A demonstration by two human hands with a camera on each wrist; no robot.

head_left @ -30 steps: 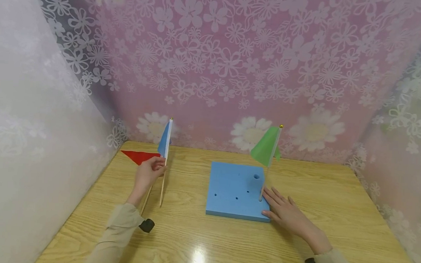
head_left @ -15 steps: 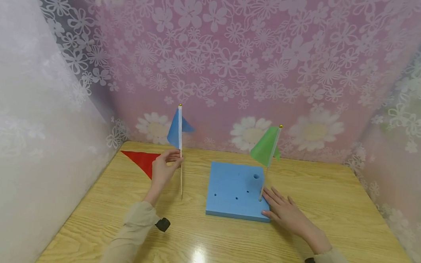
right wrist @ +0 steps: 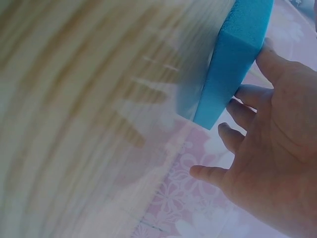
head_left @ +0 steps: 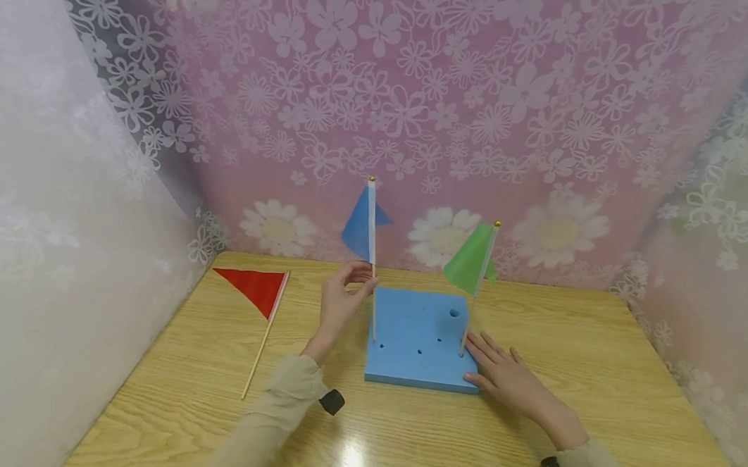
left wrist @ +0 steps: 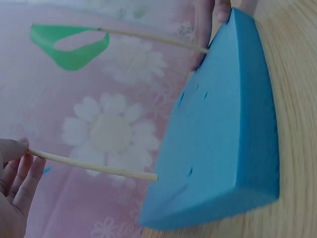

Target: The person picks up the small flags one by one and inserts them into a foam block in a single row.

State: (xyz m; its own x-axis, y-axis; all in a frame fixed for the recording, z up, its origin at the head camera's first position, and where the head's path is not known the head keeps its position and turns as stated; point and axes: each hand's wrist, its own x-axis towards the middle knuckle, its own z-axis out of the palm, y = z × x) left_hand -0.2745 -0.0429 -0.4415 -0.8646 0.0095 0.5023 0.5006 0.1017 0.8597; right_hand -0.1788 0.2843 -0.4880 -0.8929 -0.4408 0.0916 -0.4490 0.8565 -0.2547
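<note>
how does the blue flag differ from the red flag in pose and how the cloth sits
The blue flag is held nearly upright by the left hand, while the red flag lies on the table with no hand on it. In the head view, the blue flag's cloth shows on both sides of its stick; the red flag's spreads to one side only. Both have a pale stick with a white strip along the cloth.

The left flag [head_left: 258, 289] is coloured red, the middle flag [head_left: 358, 230] blue and the right flag [head_left: 470, 263] green, the last two tipped with gold. The board [head_left: 407, 323] is coloured blue. The table [head_left: 426, 441] is marked with yellow-brown wood grain. The far backdrop [head_left: 386, 128] is patterned with white flowers on pink. The sleeves [head_left: 270, 418] are coloured beige.
</note>
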